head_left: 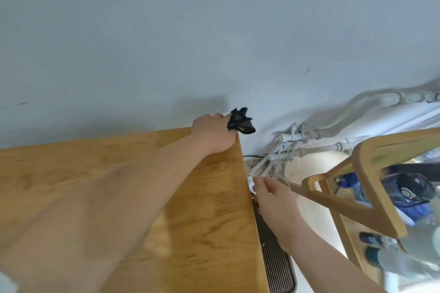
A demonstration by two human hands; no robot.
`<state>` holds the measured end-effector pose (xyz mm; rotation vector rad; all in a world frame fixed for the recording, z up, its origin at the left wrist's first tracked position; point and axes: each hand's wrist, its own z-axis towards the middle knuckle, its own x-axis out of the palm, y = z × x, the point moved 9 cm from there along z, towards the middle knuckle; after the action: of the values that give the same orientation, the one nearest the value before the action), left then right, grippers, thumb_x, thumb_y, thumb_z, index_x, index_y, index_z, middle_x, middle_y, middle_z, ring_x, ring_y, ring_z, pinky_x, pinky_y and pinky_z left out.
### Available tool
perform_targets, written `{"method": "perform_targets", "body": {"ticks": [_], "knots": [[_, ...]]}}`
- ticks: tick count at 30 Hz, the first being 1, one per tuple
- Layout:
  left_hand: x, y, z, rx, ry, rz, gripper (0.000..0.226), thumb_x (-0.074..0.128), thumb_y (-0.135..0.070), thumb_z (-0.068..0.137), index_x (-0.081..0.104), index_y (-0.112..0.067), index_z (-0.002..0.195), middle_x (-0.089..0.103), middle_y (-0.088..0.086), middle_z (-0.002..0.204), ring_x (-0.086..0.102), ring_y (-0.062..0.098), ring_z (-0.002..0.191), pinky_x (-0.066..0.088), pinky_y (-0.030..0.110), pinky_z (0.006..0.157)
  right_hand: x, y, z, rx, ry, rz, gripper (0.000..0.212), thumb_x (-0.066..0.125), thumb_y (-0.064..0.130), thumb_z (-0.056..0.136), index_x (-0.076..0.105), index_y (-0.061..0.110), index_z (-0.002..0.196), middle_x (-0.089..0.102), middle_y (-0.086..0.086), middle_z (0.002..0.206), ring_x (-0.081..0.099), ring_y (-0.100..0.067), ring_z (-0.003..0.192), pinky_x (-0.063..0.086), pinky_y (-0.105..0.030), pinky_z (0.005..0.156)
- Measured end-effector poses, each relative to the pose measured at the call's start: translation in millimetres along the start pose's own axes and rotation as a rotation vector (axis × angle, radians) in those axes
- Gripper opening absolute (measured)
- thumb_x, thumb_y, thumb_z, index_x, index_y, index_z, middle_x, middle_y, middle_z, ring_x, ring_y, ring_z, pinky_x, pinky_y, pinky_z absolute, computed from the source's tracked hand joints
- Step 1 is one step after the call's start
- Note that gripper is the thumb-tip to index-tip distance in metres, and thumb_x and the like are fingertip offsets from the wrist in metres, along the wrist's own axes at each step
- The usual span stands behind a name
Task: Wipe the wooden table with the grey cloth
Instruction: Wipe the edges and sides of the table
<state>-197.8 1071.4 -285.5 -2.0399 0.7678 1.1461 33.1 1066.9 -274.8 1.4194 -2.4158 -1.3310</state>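
I can read no text, label, brand or number anywhere in front of me. The blue and black plastic items (pixel 408 191) behind the light wooden frame (pixel 371 150) on my right show pale marks, too blurred to make out.

- One wooden bench (pixel 202 209)
- One dark grey cloth (pixel 240 121)
- Two hands: left hand (pixel 213 134), right hand (pixel 273 200)
- One wooden chair (pixel 371 150)
- One ribbed tray (pixel 276 264)
- Several white pipes (pixel 297 147), too tangled to count

Soft even daylight, faint shadows, motion blur and wide-angle distortion at edges.
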Motion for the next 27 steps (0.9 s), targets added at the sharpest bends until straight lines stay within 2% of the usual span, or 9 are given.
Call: {"method": "perform_targets", "body": {"ticks": [3,7,10,12,15,18,22,25,27], "knots": [[3.7,-18.9,8.6,0.063,0.091,0.105,0.051,0.032,-0.046,0.098,0.043,-0.029,0.145,0.050,0.005,0.144,0.049,0.034,0.127,0.043,0.046,0.103,-7.4,-28.7,-5.6,0.088,0.012,0.108,0.043,0.044,0.037,0.107,0.062,-0.001,0.115,0.068,-0.022,0.114,0.065,-0.036,0.108,0.051,-0.055,0.101],[22.7,-64.5,-21.0,0.299,0.171,0.464,0.054,0.036,-0.040,0.091,0.050,-0.033,0.143,0.045,-0.003,0.153,0.031,0.027,0.145,0.018,0.049,0.123,-21.6,-48.1,-18.1,0.137,-0.038,0.191,0.043,0.042,0.038,0.107,0.061,0.000,0.113,0.066,-0.023,0.116,0.063,-0.040,0.111,0.052,-0.057,0.101],[61.6,-116.7,-78.9,0.451,0.304,0.665,0.041,0.033,-0.040,0.086,0.067,-0.032,0.108,0.069,-0.001,0.111,0.056,0.024,0.110,0.028,0.050,0.114,-38.1,-56.9,-36.2,0.122,-0.122,0.171,0.034,0.041,0.034,0.108,0.064,0.016,0.090,0.066,-0.011,0.090,0.062,-0.025,0.084,0.055,-0.041,0.079],[97.8,-145.6,-134.2,0.617,0.412,0.721,0.034,0.033,-0.042,0.087,0.065,-0.032,0.092,0.068,-0.003,0.088,0.057,0.020,0.086,0.037,0.046,0.102,-50.1,-64.4,-51.4,0.094,-0.157,0.127,0.027,0.044,0.029,0.107,0.062,0.020,0.090,0.062,0.003,0.084,0.057,-0.015,0.079,0.045,-0.033,0.067],[136.2,-161.2,-210.0,0.811,0.506,0.689,0.040,0.036,-0.043,0.087,0.066,-0.033,0.111,0.068,-0.005,0.099,0.057,0.020,0.094,0.039,0.042,0.098,-55.3,-87.1,-75.3,0.079,-0.104,0.101,0.015,0.052,0.026,0.103,0.066,0.029,0.107,0.064,0.017,0.095,0.059,-0.001,0.089,0.048,-0.027,0.073],[118.0,-150.3,-192.9,0.700,0.377,0.572,0.040,0.041,-0.043,0.087,0.066,-0.033,0.116,0.069,-0.005,0.114,0.055,0.020,0.119,0.028,0.044,0.116,-52.0,-118.3,-96.1,0.137,-0.057,0.102,0.022,0.051,0.027,0.105,0.069,0.028,0.118,0.069,0.011,0.104,0.063,-0.008,0.100,0.050,-0.029,0.083],[97.3,-131.7,-170.8,0.267,0.218,0.380,0.057,0.041,-0.036,0.089,0.052,-0.025,0.144,0.047,-0.004,0.153,0.022,0.019,0.149,0.000,0.052,0.126,-58.2,-158.1,-127.0,0.188,-0.112,0.143,0.033,0.045,0.039,0.106,0.068,0.027,0.127,0.069,0.003,0.118,0.061,-0.016,0.115,0.048,-0.039,0.104],[137.0,-160.4,-222.7,0.341,0.327,0.428,0.058,0.040,-0.040,0.090,0.053,-0.021,0.143,0.050,0.001,0.151,0.025,0.025,0.148,-0.005,0.053,0.125,-65.2,-176.1,-154.9,0.190,-0.131,0.117,0.033,0.042,0.034,0.108,0.068,0.014,0.109,0.069,-0.011,0.110,0.059,-0.010,0.090,0.046,-0.027,0.083],[161.3,-179.3,-271.4,0.465,0.395,0.431,0.051,0.039,-0.042,0.092,0.060,-0.023,0.135,0.058,0.000,0.139,0.034,0.026,0.141,-0.005,0.053,0.125,-66.3,-180.9,-166.1,0.178,-0.150,0.081,0.030,0.039,0.032,0.109,0.067,0.022,0.104,0.069,-0.007,0.107,0.060,-0.007,0.092,0.048,-0.027,0.082]]}}
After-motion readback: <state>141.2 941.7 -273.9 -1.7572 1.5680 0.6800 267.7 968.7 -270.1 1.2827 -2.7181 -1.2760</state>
